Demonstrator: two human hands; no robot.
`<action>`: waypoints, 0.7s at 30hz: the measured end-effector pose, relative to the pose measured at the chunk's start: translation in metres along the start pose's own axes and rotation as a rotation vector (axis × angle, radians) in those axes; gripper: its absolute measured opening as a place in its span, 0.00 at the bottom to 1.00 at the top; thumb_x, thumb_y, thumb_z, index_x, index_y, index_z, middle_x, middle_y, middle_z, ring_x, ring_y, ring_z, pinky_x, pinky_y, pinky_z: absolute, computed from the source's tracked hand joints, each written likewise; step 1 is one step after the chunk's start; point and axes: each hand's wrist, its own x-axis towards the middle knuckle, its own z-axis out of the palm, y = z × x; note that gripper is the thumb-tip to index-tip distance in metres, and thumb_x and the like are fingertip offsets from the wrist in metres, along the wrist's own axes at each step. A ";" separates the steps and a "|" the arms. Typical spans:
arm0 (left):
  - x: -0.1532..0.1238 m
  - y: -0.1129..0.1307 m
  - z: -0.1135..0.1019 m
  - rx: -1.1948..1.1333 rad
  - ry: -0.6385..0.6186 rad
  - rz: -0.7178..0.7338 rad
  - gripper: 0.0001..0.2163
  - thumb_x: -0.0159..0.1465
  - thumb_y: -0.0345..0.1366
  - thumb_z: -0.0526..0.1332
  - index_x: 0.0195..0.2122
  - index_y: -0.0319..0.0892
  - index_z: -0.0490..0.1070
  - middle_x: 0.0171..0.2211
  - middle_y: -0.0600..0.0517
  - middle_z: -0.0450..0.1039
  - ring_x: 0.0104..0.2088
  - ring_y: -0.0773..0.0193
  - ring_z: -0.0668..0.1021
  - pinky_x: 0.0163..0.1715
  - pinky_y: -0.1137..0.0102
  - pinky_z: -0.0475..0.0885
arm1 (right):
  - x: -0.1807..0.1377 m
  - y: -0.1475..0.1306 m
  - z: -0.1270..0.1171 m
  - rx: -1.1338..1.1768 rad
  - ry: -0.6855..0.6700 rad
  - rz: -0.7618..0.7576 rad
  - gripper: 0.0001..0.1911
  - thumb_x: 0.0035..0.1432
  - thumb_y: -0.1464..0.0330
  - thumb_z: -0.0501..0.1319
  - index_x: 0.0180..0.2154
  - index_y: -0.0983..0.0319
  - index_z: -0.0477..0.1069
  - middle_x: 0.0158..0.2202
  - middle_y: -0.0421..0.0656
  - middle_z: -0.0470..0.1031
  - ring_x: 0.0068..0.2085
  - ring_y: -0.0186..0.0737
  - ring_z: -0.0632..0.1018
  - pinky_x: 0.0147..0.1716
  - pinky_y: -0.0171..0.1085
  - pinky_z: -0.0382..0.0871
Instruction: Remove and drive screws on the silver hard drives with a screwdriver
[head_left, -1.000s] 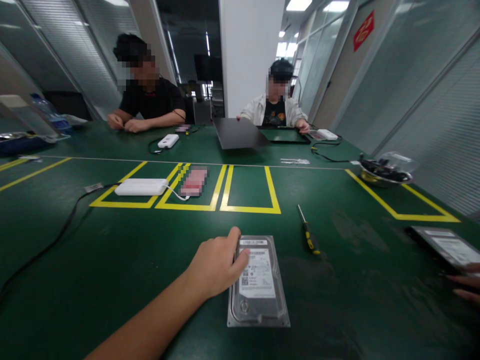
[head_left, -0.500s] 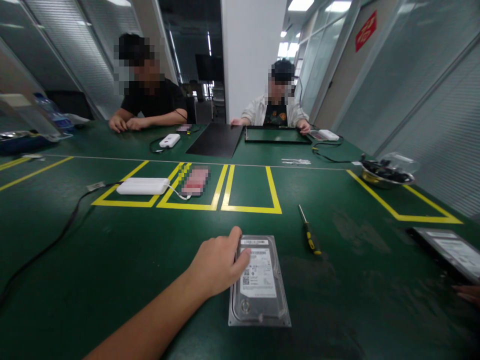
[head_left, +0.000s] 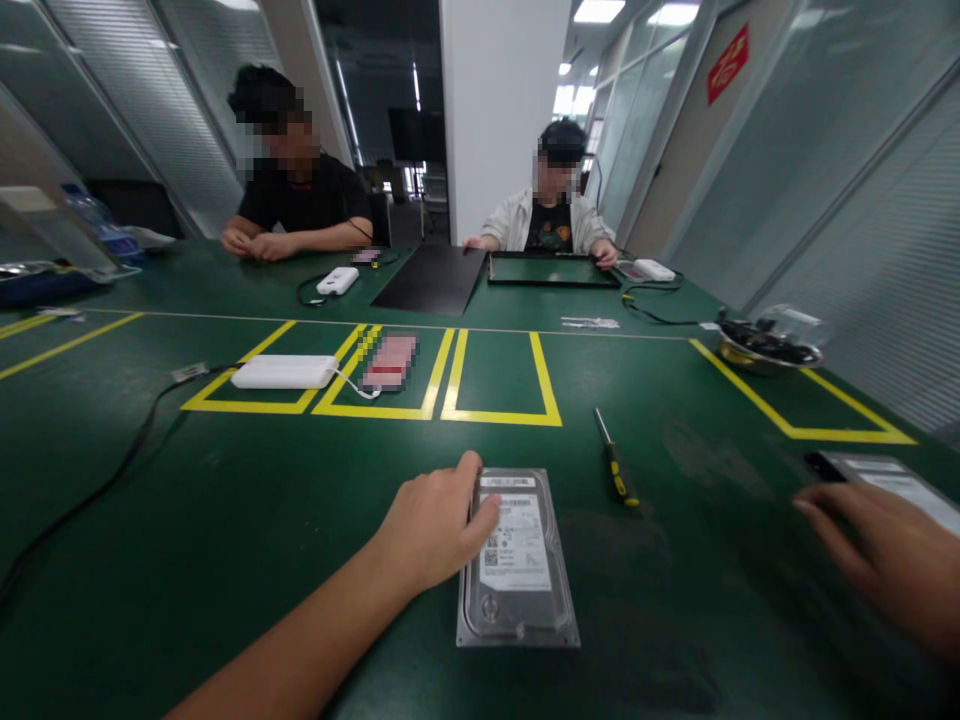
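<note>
Green tabletop (head_left: 225, 520): spans the scene from near to far; at its far side sit a co-worker in a black shirt (head_left: 304, 205), left, and a co-worker in a pale jacket (head_left: 506, 225), near the middle.
Black frame (head_left: 555, 284): far side, lying before the pale jacket, one of that co-worker's hands at its right end; a dark sheet (head_left: 431, 282) lies just to its left, by the other hand.
Metal bowl (head_left: 757, 360): far right, heaped with dark pieces.
Left hand (head_left: 435, 525): near middle, gripping the drive's left side, thumb on top and fingers bent over the far left corner.
Right hand (head_left: 889, 555): near right, blurred, fingers loosely spread with nothing visible between them; contact with the drive beyond cannot be told.
Silver hard drive (head_left: 519, 560): near middle, flat on the table, paper label up; judged dense for its size, stiff, smooth enough to slip, and harmed by knocks.
Second drive (head_left: 892, 472): near right, partly hidden by the right hand.
Screwdriver (head_left: 617, 465): right of the silver hard drive and well apart, tip pointing far.
Drive's long edges: probably the best hold, thumb and fingers opposed across the width.
</note>
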 end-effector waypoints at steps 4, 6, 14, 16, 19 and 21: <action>-0.003 -0.001 0.003 -0.007 0.190 0.074 0.11 0.69 0.42 0.53 0.45 0.43 0.68 0.36 0.48 0.75 0.34 0.55 0.78 0.32 0.64 0.70 | 0.003 -0.084 0.017 0.288 -0.195 -0.078 0.16 0.65 0.53 0.57 0.35 0.59 0.72 0.34 0.47 0.73 0.33 0.42 0.74 0.32 0.42 0.67; -0.005 -0.002 0.004 -0.074 0.316 0.226 0.09 0.70 0.39 0.54 0.44 0.42 0.70 0.36 0.48 0.74 0.36 0.58 0.77 0.35 0.64 0.71 | 0.001 -0.130 0.027 0.462 -0.257 -0.100 0.18 0.65 0.53 0.55 0.34 0.59 0.71 0.30 0.44 0.72 0.30 0.40 0.72 0.28 0.39 0.65; -0.014 0.008 0.004 -0.287 0.537 0.702 0.15 0.66 0.30 0.64 0.53 0.39 0.70 0.44 0.47 0.78 0.44 0.61 0.78 0.45 0.67 0.74 | -0.015 -0.232 0.049 1.076 -0.476 0.021 0.16 0.65 0.57 0.57 0.33 0.63 0.69 0.31 0.41 0.71 0.32 0.35 0.71 0.32 0.32 0.66; -0.015 0.011 0.005 -0.316 0.562 0.707 0.12 0.66 0.28 0.63 0.51 0.39 0.72 0.43 0.48 0.79 0.43 0.62 0.80 0.45 0.68 0.75 | -0.019 -0.235 0.052 1.156 -0.505 0.078 0.17 0.64 0.56 0.59 0.33 0.63 0.69 0.31 0.41 0.71 0.32 0.35 0.71 0.31 0.32 0.67; -0.016 0.013 0.008 -0.335 0.593 0.667 0.09 0.66 0.28 0.63 0.47 0.40 0.74 0.39 0.50 0.80 0.38 0.63 0.81 0.41 0.69 0.76 | -0.023 -0.236 0.057 1.232 -0.524 0.121 0.18 0.63 0.55 0.60 0.33 0.64 0.69 0.31 0.42 0.71 0.32 0.35 0.71 0.31 0.32 0.67; -0.017 0.014 0.010 -0.339 0.588 0.635 0.07 0.66 0.29 0.63 0.45 0.41 0.74 0.38 0.52 0.80 0.36 0.64 0.81 0.38 0.69 0.75 | -0.024 -0.236 0.060 1.252 -0.522 0.111 0.18 0.63 0.55 0.61 0.33 0.64 0.70 0.32 0.42 0.72 0.33 0.36 0.73 0.32 0.33 0.68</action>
